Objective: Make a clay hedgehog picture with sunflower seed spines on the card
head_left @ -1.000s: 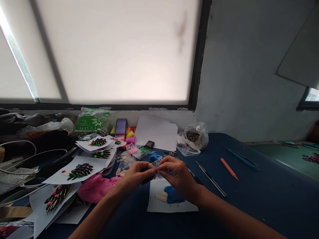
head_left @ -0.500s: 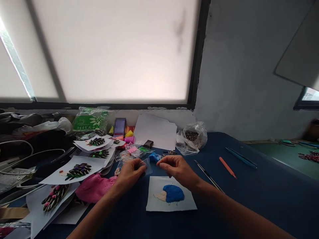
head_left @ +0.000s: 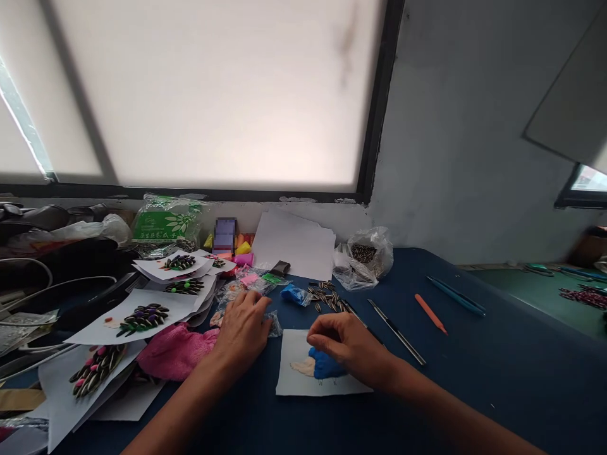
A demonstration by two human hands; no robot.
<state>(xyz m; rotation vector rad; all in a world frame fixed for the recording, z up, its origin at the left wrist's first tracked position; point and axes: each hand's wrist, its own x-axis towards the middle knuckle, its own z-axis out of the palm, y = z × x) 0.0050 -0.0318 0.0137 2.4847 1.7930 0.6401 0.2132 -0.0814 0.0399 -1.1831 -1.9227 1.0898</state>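
My left hand [head_left: 244, 325] lies palm down with fingers stretched over a crinkled clear plastic bag [head_left: 275, 324], left of a white card [head_left: 294, 384]. On that card is a figure with a blue clay body [head_left: 325, 363], a cream clay snout [head_left: 302, 366] and drawn legs below. My right hand [head_left: 344, 344] hovers over the body, hiding its right part, thumb and forefinger pinched together. Whatever sits in the pinch is too small to make out. Behind the card are loose striped sunflower seeds [head_left: 327, 297] and a blue packet [head_left: 294, 295].
To the left, finished seed-covered cards [head_left: 180, 309] overlap beside a pink cloth [head_left: 177, 354]. A bag of seeds [head_left: 364, 254] and white paper [head_left: 294, 246] stand at the back. Metal tools [head_left: 396, 332], an orange pen-like tool [head_left: 430, 314] and blue tweezers [head_left: 455, 295] lie right.
My left hand has lowered the small clear bag to the table and spread its fingers. My right hand has moved down and nearer, over the blue clay.
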